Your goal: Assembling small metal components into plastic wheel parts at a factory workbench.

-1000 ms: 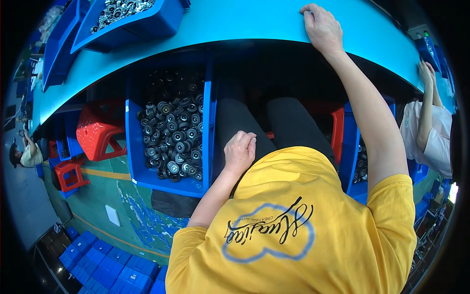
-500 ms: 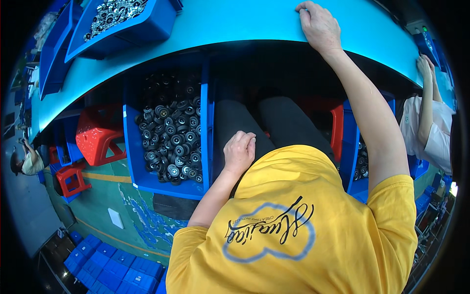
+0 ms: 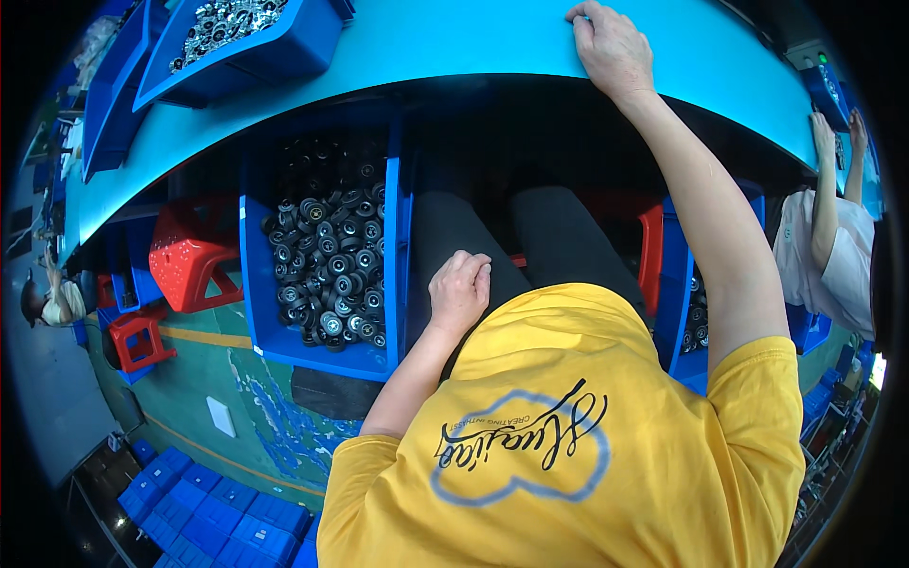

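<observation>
My left hand [image 3: 460,289] rests on my left thigh in black trousers [image 3: 445,237], its fingers curled in with nothing visible in them. Just left of it, under the table, stands a blue bin [image 3: 256,284] full of small black wheel-like parts [image 3: 331,260]. My right arm reaches up and my right hand [image 3: 611,43] lies palm down on the light blue table top [image 3: 445,43], near its front edge, holding nothing. My yellow shirt [image 3: 587,435] fills the lower part of the view.
A blue bin of shiny metal parts [image 3: 237,38] sits on the table at the upper left. Red plastic stools [image 3: 189,251] stand on the green floor at left. Another blue bin [image 3: 686,322] is at my right. A co-worker's arms [image 3: 824,199] reach to the table at far right.
Both hands stay where they were. The view has shifted slightly, so the table and the bins sit a little differently in the picture.
</observation>
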### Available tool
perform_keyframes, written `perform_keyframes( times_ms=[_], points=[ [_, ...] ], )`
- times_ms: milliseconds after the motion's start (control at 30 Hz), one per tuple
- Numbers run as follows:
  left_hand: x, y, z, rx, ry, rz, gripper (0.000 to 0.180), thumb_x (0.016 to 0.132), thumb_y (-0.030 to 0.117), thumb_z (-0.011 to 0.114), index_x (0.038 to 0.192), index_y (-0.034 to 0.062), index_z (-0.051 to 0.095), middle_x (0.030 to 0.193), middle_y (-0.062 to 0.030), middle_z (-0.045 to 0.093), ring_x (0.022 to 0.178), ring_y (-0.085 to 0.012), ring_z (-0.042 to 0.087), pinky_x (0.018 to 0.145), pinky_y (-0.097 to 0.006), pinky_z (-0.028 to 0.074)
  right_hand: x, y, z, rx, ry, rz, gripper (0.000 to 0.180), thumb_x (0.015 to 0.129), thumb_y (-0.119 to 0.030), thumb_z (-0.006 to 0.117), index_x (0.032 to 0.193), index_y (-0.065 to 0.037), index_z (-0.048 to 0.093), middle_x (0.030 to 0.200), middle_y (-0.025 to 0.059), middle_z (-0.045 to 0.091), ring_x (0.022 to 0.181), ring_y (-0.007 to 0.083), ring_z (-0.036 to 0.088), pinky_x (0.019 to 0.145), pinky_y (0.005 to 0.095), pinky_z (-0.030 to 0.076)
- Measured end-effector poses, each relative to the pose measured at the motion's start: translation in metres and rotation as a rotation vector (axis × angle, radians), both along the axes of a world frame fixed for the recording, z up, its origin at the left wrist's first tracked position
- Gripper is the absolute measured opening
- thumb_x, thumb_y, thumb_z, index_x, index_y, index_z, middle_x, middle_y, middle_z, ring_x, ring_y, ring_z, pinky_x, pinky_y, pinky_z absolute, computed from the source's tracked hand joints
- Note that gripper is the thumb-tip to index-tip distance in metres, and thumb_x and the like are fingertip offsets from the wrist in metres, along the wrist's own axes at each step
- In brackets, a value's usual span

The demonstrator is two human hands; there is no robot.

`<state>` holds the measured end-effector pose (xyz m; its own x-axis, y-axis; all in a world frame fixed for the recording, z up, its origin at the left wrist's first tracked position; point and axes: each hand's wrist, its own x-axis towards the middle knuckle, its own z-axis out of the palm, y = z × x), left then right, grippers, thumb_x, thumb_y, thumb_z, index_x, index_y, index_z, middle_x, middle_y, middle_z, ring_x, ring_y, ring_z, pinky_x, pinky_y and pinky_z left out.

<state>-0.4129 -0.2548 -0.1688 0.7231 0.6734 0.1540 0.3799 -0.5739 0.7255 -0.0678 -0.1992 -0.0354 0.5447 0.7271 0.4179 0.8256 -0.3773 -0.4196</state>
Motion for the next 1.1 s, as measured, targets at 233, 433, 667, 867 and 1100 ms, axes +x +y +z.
perform_keyframes(
  times_ms=[233, 433, 667, 867, 1100],
  points=[
    [0.0016, -0.0005, 0.0026, -0.013, 0.034, -0.027, 0.006, 0.090, 0.006, 0.072, 0.095, 0.0075, 0.075, 0.088, -0.0087, 0.067, 0.082, -0.0297, 0.071, 0.073, -0.040, 0.058, -0.0016, 0.0009, 0.0045, -0.035, 0.030, -0.017, 0.024, 0.101, -0.022, 0.052, 0.101, -0.004, 0.069, 0.103, 0.0176, 0.072, 0.103, 0.0386, 0.065, 0.091, 0.0517, 0.050],
    [0.0049, -0.0017, 0.0038, -0.011, 0.024, -0.038, 0.006, 0.090, 0.006, 0.072, 0.095, 0.0077, 0.075, 0.087, -0.0085, 0.067, 0.081, -0.0298, 0.071, 0.072, -0.040, 0.057, 0.0007, -0.0008, 0.0032, -0.027, 0.018, -0.017, 0.025, 0.101, -0.022, 0.052, 0.101, -0.005, 0.069, 0.104, 0.0173, 0.072, 0.103, 0.0384, 0.065, 0.090, 0.0515, 0.050],
    [0.0082, 0.0012, 0.0034, -0.008, 0.017, -0.041, 0.006, 0.089, 0.005, 0.072, 0.094, 0.0079, 0.075, 0.086, -0.0083, 0.068, 0.080, -0.0296, 0.071, 0.070, -0.039, 0.057, -0.0002, 0.0006, 0.0054, -0.060, 0.020, -0.026, 0.025, 0.101, -0.022, 0.051, 0.101, -0.005, 0.069, 0.104, 0.0168, 0.072, 0.105, 0.0379, 0.065, 0.092, 0.0508, 0.050],
    [0.0053, -0.0007, 0.0038, 0.001, 0.006, -0.014, 0.006, 0.090, 0.005, 0.072, 0.094, 0.0076, 0.075, 0.086, -0.0086, 0.068, 0.080, -0.0294, 0.071, 0.071, -0.040, 0.057, -0.0014, -0.0020, 0.0097, -0.082, 0.043, -0.030, 0.025, 0.101, -0.022, 0.051, 0.101, -0.005, 0.069, 0.105, 0.0170, 0.072, 0.106, 0.0384, 0.065, 0.093, 0.0512, 0.050],
    [0.0081, -0.0026, 0.0040, -0.022, 0.024, -0.022, 0.006, 0.090, 0.005, 0.072, 0.095, 0.0071, 0.075, 0.087, -0.0087, 0.067, 0.082, -0.0301, 0.070, 0.074, -0.041, 0.058, 0.0014, 0.0005, 0.0050, -0.057, 0.024, -0.019, 0.025, 0.101, -0.023, 0.052, 0.100, -0.005, 0.069, 0.104, 0.0172, 0.072, 0.105, 0.0387, 0.065, 0.092, 0.0517, 0.050]
  ],
)
